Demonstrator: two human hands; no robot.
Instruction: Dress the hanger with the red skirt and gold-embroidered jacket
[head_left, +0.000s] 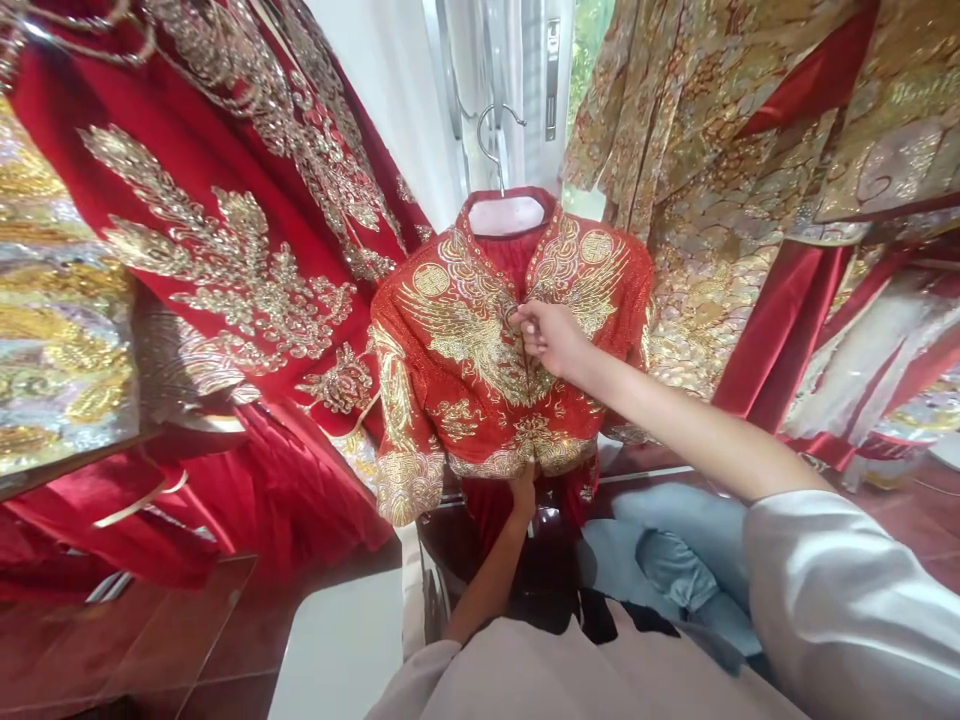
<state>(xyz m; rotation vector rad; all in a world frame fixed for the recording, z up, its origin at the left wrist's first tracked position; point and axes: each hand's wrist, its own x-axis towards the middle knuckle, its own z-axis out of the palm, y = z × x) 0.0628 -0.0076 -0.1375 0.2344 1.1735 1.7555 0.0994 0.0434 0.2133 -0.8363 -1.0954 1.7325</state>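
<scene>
A red jacket with gold embroidery hangs in front of me on a hanger with a metal hook. Its stand-up collar is open at the neck, and the front edges meet lower down. On the chest, my right hand is closed, fingers pinching the front opening. Below, my left hand grips the bottom hem near the middle; most of its fingers are hidden by the cloth. Any fastener between my right fingertips is too small to make out.
Red garments with silver-gold beading hang close on the left. To the right hang gold sequined garments and red cloth. A white surface lies at lower left, above red floor tiles. A door frame stands behind.
</scene>
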